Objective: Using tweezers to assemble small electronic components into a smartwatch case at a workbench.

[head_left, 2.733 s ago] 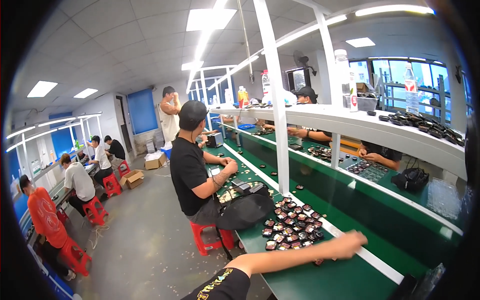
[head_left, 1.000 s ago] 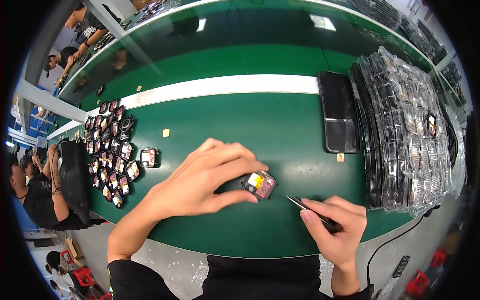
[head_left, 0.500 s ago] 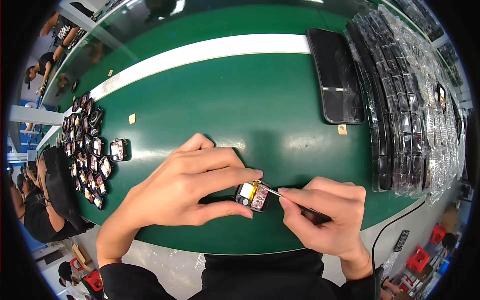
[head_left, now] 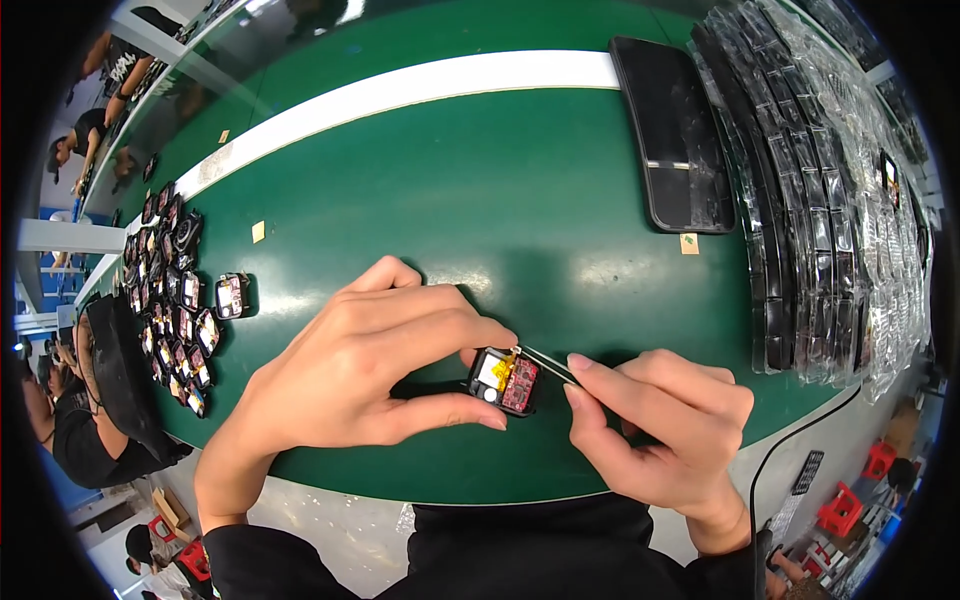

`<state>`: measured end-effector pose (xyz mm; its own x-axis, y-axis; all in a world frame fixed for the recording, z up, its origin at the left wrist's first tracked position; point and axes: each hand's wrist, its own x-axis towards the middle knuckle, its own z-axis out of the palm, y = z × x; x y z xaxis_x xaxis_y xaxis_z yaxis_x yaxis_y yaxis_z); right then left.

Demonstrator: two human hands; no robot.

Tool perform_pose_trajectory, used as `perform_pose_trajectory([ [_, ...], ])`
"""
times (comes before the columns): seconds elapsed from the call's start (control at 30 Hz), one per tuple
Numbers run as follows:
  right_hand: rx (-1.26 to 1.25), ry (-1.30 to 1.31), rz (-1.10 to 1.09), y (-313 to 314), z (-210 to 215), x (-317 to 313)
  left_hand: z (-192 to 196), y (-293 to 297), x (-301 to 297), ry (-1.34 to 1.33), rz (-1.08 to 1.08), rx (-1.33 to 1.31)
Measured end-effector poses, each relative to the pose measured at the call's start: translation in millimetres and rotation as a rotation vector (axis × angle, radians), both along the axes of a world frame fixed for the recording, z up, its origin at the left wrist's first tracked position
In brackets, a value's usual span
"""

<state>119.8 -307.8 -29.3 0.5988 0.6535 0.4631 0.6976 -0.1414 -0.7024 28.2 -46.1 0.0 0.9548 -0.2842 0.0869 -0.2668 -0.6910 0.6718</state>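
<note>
My left hand [head_left: 345, 365] grips a small open watch case [head_left: 521, 385] between thumb and fingers, just above or on the green table. Inside the case show a red circuit board, a white block, yellow tape and a round silver part. In my right hand [head_left: 665, 425] is a pair of slim metal tweezers [head_left: 548, 366], pinched between thumb and forefinger. Their tips meet the case's upper corner, right beside my left fingertip. Whether they grip anything there is too small to tell.
Many similar watch cases [head_left: 180, 310] lie clustered at the left, with a single case [head_left: 232, 296] just apart. A black phone-like slab [head_left: 680, 140] lies at the far right beside stacked clear and black plastic trays [head_left: 790, 200]. A white strip [head_left: 400, 90] crosses the green table [head_left: 450, 180].
The tweezer tips have shifted up to the case's upper corner, and their two arms now show apart. My right hand has moved slightly right. The case is tilted a little differently.
</note>
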Motion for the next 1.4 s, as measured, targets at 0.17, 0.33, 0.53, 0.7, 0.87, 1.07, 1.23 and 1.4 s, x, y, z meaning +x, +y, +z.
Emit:
perform_pose_trajectory([
  [0.17, 0.011, -0.073, 0.013, 3.3, -1.9, -0.4, 0.6, -0.4, -1.1, -0.010, 0.019, 0.022],
  [0.33, -0.004, -0.082, 0.014, 2.3, -0.6, -1.4, 1.0, 0.8, -0.7, 0.003, 0.013, 0.022],
  [0.53, 0.020, -0.042, 0.044, 4.4, -4.7, -1.3, -1.5, 4.6, 0.1, 0.003, -0.011, 0.006],
  [0.7, 0.002, 0.111, 0.099, 1.5, 3.8, 1.4, -0.7, 14.9, 4.8, 0.049, -0.074, -0.068],
  [0.87, -0.030, 0.129, 0.123, -0.9, 4.2, 3.7, -5.2, 14.9, 6.2, 0.026, -0.092, -0.081],
  [1.07, -0.024, 0.130, 0.146, -0.3, 2.2, 3.1, -4.8, 10.9, 5.0, 0.003, -0.083, -0.062],
  [1.23, -0.020, 0.114, 0.151, 0.7, 2.6, 2.6, -7.3, 10.2, 5.8, -0.066, -0.108, -0.046],
  [1.4, -0.027, 0.144, 0.145, 1.0, 3.9, 2.8, -7.8, 11.1, 5.0, -0.096, -0.108, -0.024],
])
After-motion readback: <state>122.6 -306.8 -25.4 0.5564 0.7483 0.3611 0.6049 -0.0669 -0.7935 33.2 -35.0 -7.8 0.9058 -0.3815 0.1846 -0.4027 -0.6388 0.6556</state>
